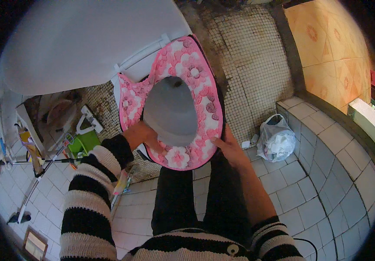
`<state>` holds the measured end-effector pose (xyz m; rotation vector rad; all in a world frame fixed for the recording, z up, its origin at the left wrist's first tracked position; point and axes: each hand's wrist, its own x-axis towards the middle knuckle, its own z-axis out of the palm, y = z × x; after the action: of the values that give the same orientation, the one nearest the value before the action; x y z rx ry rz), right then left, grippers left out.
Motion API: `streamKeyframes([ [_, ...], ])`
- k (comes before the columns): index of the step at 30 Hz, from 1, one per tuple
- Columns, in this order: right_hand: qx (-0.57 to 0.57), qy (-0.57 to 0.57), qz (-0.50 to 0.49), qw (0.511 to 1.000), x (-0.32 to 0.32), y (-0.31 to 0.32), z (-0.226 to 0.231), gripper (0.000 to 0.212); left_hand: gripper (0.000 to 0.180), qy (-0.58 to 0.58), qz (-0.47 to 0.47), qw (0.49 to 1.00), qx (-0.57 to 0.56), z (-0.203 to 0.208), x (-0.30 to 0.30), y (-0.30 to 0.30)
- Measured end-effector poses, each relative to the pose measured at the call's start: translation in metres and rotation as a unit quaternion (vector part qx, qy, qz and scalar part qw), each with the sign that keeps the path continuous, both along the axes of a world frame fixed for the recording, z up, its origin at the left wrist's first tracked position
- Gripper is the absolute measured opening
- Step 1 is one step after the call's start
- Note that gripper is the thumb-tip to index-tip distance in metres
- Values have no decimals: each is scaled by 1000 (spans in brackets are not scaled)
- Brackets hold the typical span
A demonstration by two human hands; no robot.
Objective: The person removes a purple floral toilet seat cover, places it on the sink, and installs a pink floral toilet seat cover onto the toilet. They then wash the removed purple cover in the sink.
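A pink and white flowered toilet seat cover (207,102) lies on the seat over the toilet bowl (170,111). Its back left end bunches up near the hinge, with an edge standing loose. At the front left of the ring, my left hand (145,134) is closed on the cover, fingers reaching to the inner rim. My right hand (231,147) pinches the outer right edge near the front, thumb on top and the other fingers hidden beneath. Behind the ring, the white toilet lid and tank area (92,41) fills the upper left.
On the tiled floor at right sits a white plastic bag (276,141) beside a low tiled ledge (326,126). Left of the toilet are a green bin (84,142), a white-headed brush (88,119) and a long pole (39,178). Mosaic tile (252,56) lies beyond.
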<state>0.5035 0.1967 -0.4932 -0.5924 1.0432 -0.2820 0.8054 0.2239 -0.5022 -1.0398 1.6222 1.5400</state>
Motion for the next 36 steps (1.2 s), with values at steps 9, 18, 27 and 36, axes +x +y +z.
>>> streamKeyframes([
  [9,40,-4,-58,997,-1,17,-33,67,49,-31,-105,980,-167,-25,-8,22],
  [18,-129,220,39,966,-1,21,-66,62,39,57,162,864,-473,-42,-68,-6],
  [27,-473,241,157,833,31,-123,-87,33,41,1,139,763,-632,-60,-97,-141],
  [36,-649,219,436,583,22,-161,-86,10,24,62,8,796,-603,-68,-74,-178],
])
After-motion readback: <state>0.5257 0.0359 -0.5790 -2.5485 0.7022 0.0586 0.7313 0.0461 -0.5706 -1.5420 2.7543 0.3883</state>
